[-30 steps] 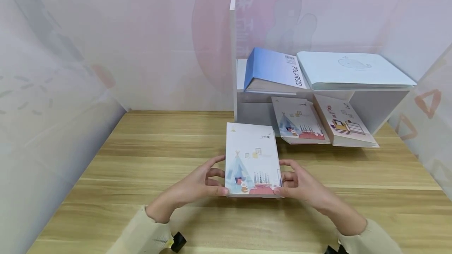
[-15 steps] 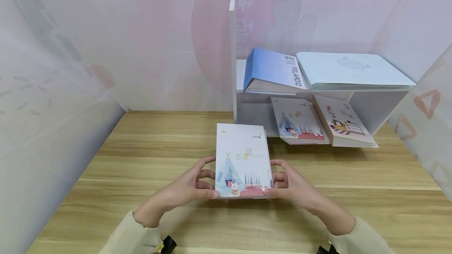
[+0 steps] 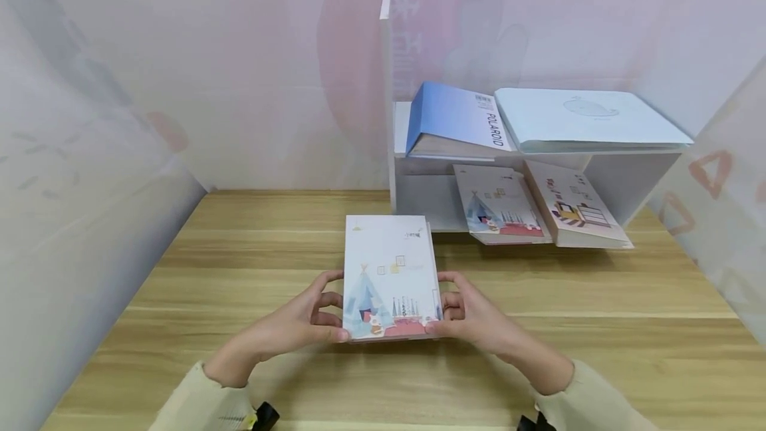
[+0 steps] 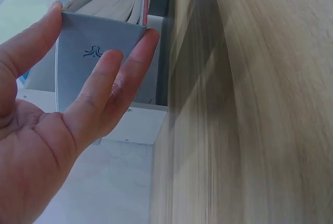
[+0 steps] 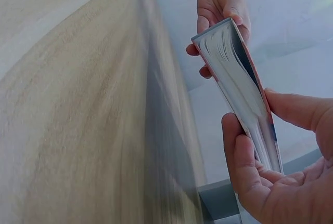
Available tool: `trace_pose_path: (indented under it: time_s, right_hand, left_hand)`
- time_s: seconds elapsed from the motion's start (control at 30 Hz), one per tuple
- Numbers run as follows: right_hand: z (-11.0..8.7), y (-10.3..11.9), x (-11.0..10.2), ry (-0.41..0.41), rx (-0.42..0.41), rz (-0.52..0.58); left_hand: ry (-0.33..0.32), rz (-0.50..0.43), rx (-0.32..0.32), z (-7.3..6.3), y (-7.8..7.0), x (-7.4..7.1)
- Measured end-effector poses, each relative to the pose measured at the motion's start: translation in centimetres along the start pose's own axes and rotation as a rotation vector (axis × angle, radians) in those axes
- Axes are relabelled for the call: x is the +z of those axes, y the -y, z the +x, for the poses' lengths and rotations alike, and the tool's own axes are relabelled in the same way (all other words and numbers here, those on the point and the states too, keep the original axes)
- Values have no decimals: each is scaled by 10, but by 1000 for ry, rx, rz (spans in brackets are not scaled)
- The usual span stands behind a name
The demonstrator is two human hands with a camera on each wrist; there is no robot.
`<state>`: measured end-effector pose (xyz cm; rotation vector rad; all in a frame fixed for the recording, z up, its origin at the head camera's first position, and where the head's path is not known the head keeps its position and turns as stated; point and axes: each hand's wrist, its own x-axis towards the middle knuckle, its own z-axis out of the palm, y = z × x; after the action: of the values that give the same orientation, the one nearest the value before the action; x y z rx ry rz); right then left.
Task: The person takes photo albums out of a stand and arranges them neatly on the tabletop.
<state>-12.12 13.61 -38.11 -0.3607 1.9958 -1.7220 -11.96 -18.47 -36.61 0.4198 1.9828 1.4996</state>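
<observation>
A thick white book (image 3: 389,271) with a tent drawing on its cover is held above the wooden table, in front of the shelf's left part. My left hand (image 3: 305,318) grips its left side, thumb near the lower corner and fingers along the side. The left wrist view shows those fingers against the grey spine (image 4: 88,63), which bears a small dark emblem. On the other side my right hand (image 3: 469,318) pinches the book between thumb and curled fingers. Its page edges (image 5: 234,73) face the right wrist camera and fan slightly apart.
A white two-level shelf (image 3: 385,105) stands at the back right. Its upper level bears a blue POLAROID book (image 3: 463,118) and a pale-blue whale book (image 3: 589,115). Below lie a matching tent book (image 3: 499,205) and another illustrated book (image 3: 577,208), both jutting out over the wooden table (image 3: 239,238).
Both hands have carried the white book leftward, from in front of the shelf's left edge to farther left. Their grip looks the same. The head view has shifted slightly.
</observation>
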Motion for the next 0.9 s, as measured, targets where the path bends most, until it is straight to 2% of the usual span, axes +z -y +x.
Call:
trace_pose_path:
  time_s: [0.23, 0.43, 0.63, 0.9]
  right_hand:
    - [7, 0, 11, -5, 22, 15]
    - [12, -3, 19, 0, 36, 38]
    - [17, -2, 29, 14, 11, 40]
    - [24, 3, 43, 11, 23, 53]
  left_hand:
    - [23, 21, 10, -7, 5, -10]
    - [33, 32, -5, -12, 8, -16]
    - [25, 46, -13, -20, 10, -24]
    - [23, 58, -8, -32, 13, -35]
